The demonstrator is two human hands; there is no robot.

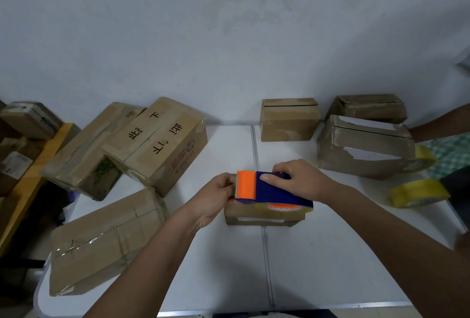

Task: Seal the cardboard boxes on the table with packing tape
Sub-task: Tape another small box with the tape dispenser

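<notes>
tape dispenser (277,190): blue body, orange blade guard
tape rolls (419,193): yellow, far right
boxes (288,119): brown cardboard
table (330,254): white
cloth (452,152), right edge: green-white check

chinese characters on tilted box (157,139).

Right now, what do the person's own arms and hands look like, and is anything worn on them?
Both forearms are bare from the bottom edge of the picture up to the wrists: no sleeves, gloves, watch, bracelet or rings show. The left hand and right hand are bare too, with short, unpainted nails where they can be seen.
</notes>
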